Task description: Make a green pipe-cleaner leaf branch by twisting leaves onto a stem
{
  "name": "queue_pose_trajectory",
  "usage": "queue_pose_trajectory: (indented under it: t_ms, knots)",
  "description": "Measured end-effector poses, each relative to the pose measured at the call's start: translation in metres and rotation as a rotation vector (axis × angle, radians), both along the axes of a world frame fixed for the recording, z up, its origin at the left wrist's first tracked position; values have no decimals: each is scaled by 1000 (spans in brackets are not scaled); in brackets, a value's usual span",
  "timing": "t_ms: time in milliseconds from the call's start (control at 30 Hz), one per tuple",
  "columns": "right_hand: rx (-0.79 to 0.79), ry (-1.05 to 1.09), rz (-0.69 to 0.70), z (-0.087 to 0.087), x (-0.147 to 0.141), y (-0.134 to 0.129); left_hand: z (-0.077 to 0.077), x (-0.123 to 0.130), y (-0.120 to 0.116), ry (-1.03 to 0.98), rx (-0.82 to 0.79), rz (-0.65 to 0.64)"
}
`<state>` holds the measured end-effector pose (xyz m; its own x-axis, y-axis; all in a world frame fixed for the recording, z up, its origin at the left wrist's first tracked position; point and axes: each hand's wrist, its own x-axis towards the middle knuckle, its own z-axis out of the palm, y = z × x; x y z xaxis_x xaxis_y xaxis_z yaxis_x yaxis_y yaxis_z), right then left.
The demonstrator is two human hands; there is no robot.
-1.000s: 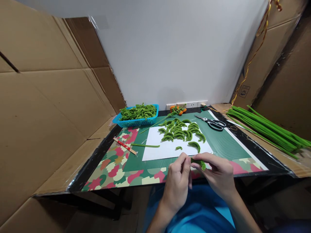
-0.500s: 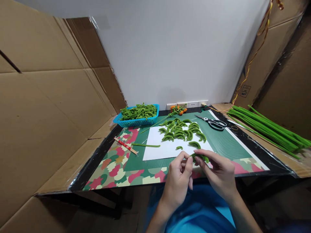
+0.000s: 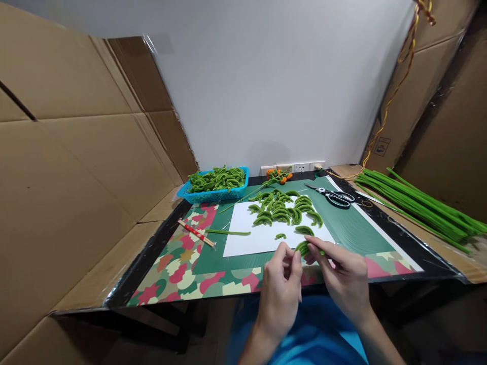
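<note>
Between my two hands is a curved green pipe-cleaner leaf (image 3: 303, 248), held just above the table's front part. My left hand (image 3: 280, 284) pinches its left end with thumb and forefinger. The fingers of my right hand (image 3: 340, 268) close on its right part and hide some of it. Just beyond my fingers, another curved green leaf (image 3: 304, 230) lies on the white paper (image 3: 243, 241). A short green piece (image 3: 280, 236) lies to its left. Farther back on the paper is a cluster of many similar green leaves (image 3: 280, 214).
A blue basket (image 3: 215, 194) heaped with green pieces stands back left. Black-handled scissors (image 3: 337, 197), orange flowers on a stem (image 3: 279, 176), chopsticks in a red wrapper (image 3: 196, 233) and a straight green stem (image 3: 228, 232) lie about. Green pipe cleaners (image 3: 418, 208) are bundled at right.
The leaf between my hands has turned slightly, showing more of its left end. My left hand has shifted a little. The whole view has tilted slightly.
</note>
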<state>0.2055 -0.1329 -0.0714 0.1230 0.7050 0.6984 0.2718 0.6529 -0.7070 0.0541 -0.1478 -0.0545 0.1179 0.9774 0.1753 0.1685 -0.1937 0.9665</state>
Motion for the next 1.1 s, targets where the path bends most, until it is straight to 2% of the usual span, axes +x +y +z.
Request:
queue_pose_trajectory:
  t_ms: [200, 400, 500, 667, 767, 933, 1100]
  knots:
    - [13, -5, -76, -2, -5, -1, -4, -1, 0, 14, 13, 11]
    - [96, -34, -70, -6, -7, 1, -12, 3, -1, 43, 64, 89]
    - [100, -34, -92, -6, -7, 1, -11, 3, -2, 52, 68, 88]
    - [44, 4, -46, -1, -2, 1, 8, -5, 6, 140, 8, -1]
    - [25, 26, 8, 2, 0, 3, 19, -10, 12, 255, 41, 17]
    - [2, 57, 49, 2, 1, 7, 26, -15, 19, 340, 67, -16]
    - [-163, 108, 64, 1, 1, 7, 46, -24, 33, 520, 170, -90]
